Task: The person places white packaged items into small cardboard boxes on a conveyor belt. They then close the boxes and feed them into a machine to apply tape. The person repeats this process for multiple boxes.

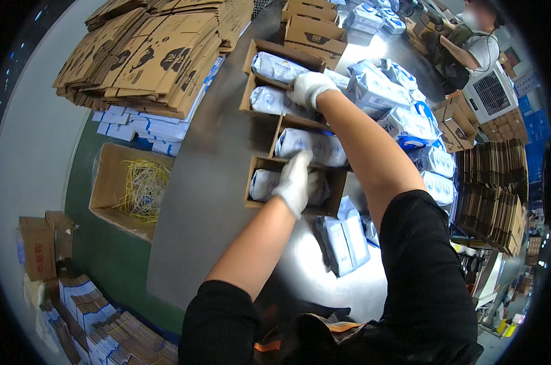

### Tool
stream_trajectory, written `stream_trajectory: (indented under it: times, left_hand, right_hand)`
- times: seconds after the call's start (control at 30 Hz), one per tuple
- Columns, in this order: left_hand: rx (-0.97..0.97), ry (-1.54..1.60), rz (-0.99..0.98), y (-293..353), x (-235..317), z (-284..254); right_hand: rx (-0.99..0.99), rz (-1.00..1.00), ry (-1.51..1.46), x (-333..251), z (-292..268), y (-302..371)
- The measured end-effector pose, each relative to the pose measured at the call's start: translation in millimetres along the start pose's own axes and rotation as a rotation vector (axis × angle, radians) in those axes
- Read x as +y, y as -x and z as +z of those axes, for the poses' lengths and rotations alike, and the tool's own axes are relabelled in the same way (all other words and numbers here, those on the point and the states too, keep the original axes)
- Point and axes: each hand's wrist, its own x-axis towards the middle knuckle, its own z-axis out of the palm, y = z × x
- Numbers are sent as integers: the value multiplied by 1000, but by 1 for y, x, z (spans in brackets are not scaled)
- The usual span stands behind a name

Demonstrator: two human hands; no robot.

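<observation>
Both my hands wear white knit gloves. My left hand [295, 184] reaches into the nearest open brown carton [330, 196], over a white-and-blue soft pack [263, 184] lying inside. Its fingers are apart, and the fingertips are near the wall shared with the neighbouring carton. That neighbour holds another soft pack [312, 146]. Farther along the row, my right hand [310, 89] is at a carton with a white pack [267, 100] in it. The right fingers point down and are partly hidden, so their grip does not show. A pack [279, 67] also lies in the carton beyond.
Many wipes-like soft packs [379, 88] are heaped right of the cartons. One pack [343, 237] lies near me on the metal table [196, 213]. Flattened cartons [160, 55] are stacked at far left. A box of yellow straps [120, 213] stands below. Another person [479, 42] works at far right.
</observation>
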Motion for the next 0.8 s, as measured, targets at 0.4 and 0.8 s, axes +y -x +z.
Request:
stream_trajectory:
  times: [0.4, 0.8]
  left_hand:
    - [44, -180, -14, 311, -52, -270]
    - [-21, -1177, -246, 282, -82, -236]
  right_hand:
    - [-476, -545, -76, -199, 50, 302]
    - [-608, -6, -759, -111, 118, 580]
